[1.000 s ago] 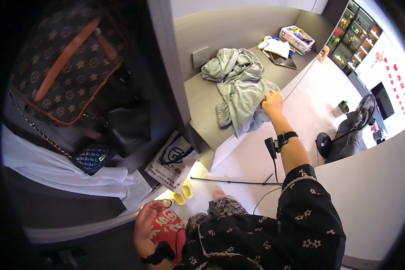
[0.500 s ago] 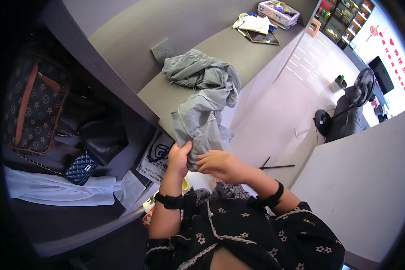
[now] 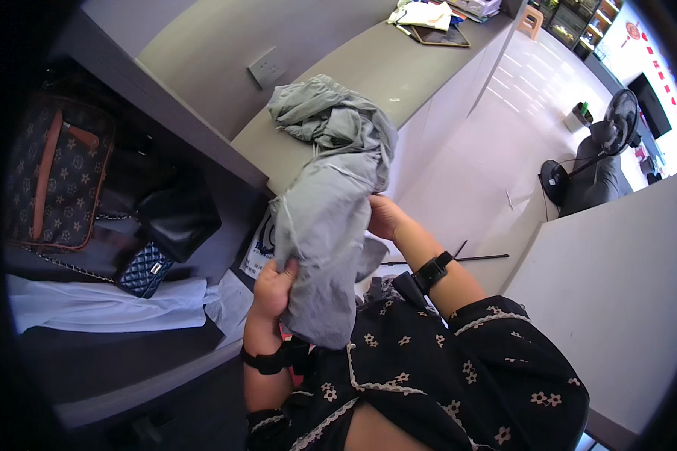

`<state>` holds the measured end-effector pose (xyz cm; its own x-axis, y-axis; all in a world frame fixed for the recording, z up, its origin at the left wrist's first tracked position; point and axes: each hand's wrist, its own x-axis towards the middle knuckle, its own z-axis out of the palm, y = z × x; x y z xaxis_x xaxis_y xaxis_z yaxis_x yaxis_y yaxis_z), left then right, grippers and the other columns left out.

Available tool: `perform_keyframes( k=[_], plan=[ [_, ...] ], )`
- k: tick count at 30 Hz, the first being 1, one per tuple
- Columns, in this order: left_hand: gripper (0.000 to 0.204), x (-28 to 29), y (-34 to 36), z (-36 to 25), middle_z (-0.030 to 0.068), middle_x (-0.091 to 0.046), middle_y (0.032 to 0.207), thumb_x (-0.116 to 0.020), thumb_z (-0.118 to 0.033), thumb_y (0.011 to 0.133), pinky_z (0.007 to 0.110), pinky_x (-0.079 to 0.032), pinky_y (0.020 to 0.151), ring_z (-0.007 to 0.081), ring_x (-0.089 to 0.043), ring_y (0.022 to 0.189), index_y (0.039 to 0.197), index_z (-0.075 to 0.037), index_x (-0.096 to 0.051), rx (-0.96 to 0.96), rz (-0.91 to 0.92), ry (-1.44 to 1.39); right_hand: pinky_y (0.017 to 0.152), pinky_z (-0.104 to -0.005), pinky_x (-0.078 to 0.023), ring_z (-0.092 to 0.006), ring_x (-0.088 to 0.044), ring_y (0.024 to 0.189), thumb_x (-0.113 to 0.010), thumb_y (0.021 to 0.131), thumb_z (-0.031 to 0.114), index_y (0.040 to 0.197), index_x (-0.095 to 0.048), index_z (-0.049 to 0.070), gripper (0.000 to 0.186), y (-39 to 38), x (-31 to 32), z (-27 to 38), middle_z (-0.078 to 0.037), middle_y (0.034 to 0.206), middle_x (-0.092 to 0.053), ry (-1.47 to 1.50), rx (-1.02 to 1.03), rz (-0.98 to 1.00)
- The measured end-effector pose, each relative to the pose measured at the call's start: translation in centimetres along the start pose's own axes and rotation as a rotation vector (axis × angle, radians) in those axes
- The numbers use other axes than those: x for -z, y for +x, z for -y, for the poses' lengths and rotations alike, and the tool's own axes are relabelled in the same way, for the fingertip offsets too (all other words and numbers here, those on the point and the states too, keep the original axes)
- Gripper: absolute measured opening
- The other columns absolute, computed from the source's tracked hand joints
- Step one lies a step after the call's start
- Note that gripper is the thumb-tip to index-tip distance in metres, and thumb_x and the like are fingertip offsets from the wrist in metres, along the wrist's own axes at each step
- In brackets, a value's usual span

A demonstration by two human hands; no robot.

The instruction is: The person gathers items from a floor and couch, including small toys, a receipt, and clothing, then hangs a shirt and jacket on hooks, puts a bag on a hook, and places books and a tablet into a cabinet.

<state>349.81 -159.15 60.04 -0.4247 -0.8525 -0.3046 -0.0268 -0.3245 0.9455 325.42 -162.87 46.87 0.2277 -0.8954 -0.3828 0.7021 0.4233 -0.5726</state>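
A crumpled pale grey-green garment (image 3: 320, 248) hangs from the grey counter (image 3: 399, 90) toward my body, its bunched upper part still lying on the counter. My left hand (image 3: 273, 289) grips its lower left edge, thumb over the cloth. My right hand (image 3: 384, 218) is at the garment's right side, fingers curled onto or behind the fabric, their tips hidden. Black straps circle both my forearms.
Left: a cubby with a brown patterned bag (image 3: 60, 173), black bags (image 3: 177, 218) and white cloth (image 3: 105, 304). Counter's far end: papers and tablet (image 3: 432, 34). Right: standing fan (image 3: 620, 120), sofa (image 3: 590, 188), white panel (image 3: 602, 301). Black pole (image 3: 481, 257) on the floor.
Both hands have come to the garment and drawn its lower part toward my body. My left hand has moved down-left since half a second ago; my right hand has moved up along the right side.
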Motion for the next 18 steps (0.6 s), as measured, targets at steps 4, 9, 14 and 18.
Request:
perform_keyframes(
  k=[4, 9, 14, 18],
  plan=[
    [0.029, 1.1, -1.8, 1.6, 0.0034, -0.059, 0.099, -0.049, -0.020, 0.089, 0.025, -0.040, 0.081, 0.0107, -0.052, 0.089, 0.110, 0.001, -0.053, 0.146, 0.237, 0.150, 0.075, -0.0324, -0.043, -0.0179, -0.055, 0.088, -0.062, 0.073, 0.031, 0.113, -0.053, 0.007, 0.048, -0.2, 1.0, 1.6, -0.006, 0.098, -0.059, -0.189, 0.315, -0.458],
    [0.027, 1.5, -1.3, 2.0, 0.0009, -0.059, 0.098, -0.049, -0.019, 0.089, 0.024, -0.040, 0.079, 0.0089, -0.051, 0.087, 0.110, -0.002, -0.054, 0.157, 0.311, 0.253, 0.074, -0.0273, -0.046, -0.0137, -0.057, 0.079, -0.056, 0.083, 0.017, 0.096, -0.058, 0.000, 0.021, -7.6, -0.6, 10.2, -0.008, 0.090, -0.061, -0.093, 0.722, -0.438],
    [0.027, 1.8, 2.5, 1.8, 0.0008, -0.059, 0.094, -0.051, -0.023, 0.088, 0.024, -0.042, 0.075, 0.0088, -0.052, 0.083, 0.107, -0.004, -0.055, 0.067, 0.153, -0.009, 0.082, -0.0321, -0.045, -0.0226, -0.057, 0.092, -0.041, 0.088, 0.014, 0.104, -0.053, -0.005, 0.028, -19.5, -3.2, 15.7, -0.014, 0.102, -0.058, 0.018, 0.946, -0.313],
    [0.029, 3.9, 7.3, 3.3, 0.0092, -0.055, 0.101, -0.050, -0.007, 0.082, 0.026, -0.043, 0.076, 0.0141, -0.052, 0.090, 0.111, -0.002, -0.048, -0.319, -0.082, 0.455, 0.085, -0.0332, -0.043, -0.0230, -0.056, 0.094, -0.041, 0.089, 0.015, 0.106, -0.052, -0.004, 0.028, -22.8, -4.9, 15.8, -0.013, 0.104, -0.058, 0.035, 0.965, -0.120]
  ],
)
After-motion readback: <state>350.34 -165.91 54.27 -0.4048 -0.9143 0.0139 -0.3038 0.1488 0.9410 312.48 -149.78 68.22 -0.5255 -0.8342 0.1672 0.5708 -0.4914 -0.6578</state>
